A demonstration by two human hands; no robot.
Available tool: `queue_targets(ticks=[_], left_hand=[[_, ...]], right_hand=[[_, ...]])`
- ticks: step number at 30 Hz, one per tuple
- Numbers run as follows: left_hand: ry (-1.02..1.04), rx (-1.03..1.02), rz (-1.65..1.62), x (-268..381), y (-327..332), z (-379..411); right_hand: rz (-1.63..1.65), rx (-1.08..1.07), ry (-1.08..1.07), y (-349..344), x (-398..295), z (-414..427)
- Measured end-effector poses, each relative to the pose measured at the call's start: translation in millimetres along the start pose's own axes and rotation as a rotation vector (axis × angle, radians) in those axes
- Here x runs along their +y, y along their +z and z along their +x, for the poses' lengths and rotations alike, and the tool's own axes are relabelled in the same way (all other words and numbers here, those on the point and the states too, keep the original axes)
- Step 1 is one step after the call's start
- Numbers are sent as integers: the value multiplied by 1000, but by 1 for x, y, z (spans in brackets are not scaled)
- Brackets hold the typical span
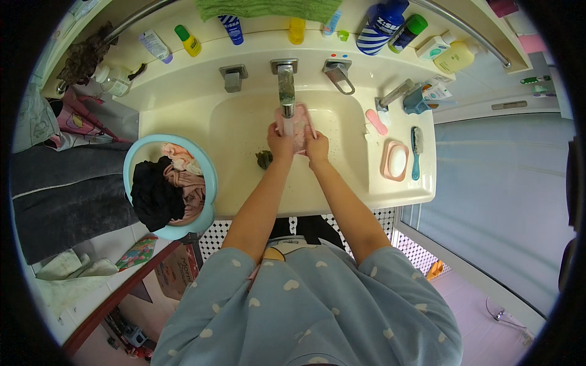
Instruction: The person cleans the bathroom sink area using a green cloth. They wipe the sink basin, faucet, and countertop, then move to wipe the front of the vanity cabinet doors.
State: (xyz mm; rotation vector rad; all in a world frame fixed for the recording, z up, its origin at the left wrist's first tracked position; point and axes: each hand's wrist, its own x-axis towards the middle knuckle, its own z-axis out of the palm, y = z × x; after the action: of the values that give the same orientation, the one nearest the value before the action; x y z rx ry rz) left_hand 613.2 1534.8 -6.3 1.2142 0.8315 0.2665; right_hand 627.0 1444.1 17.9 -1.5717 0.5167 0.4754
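Both my hands hold a pink plastic tray or shallow box (301, 129) in the cream sink basin (238, 121). My left hand (279, 144) grips its left edge, and my right hand (317, 146) has the right edge. Water from the chrome faucet (287, 87) runs down by my left fingers onto the tray. Part of the tray's upper left is hidden behind the spout. A dark green crumpled thing (263, 159), perhaps a scrub pad or leaf, lies in the basin beside my left wrist. Small dark specks dot the basin's right side.
A light-blue tub (209, 183) of clothes stands on the sink's left side. At right are a white soap bar (397, 160) in a pink dish, a blue-handled brush (415, 158), and a blue cup (414, 101). Several bottles and tubes line the back ledge (261, 43).
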Motion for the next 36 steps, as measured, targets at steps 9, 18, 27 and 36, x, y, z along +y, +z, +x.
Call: queue_targets(ticks=[9,18,27,36], left_hand=[[221,-50,413,-4,4,-16],[222,-35,1072,30,-8,1],[-162,-329,-350,-6,-17,-7],[-141,-216,-547,18,-25,-31]], right_hand=[[424,-114,-3,-10,11,-11],[-53,-113,-512,-11,19,-12],[-215,-112,-149,-12,-8,10],[-1050,-19,-522,23,-42,3]])
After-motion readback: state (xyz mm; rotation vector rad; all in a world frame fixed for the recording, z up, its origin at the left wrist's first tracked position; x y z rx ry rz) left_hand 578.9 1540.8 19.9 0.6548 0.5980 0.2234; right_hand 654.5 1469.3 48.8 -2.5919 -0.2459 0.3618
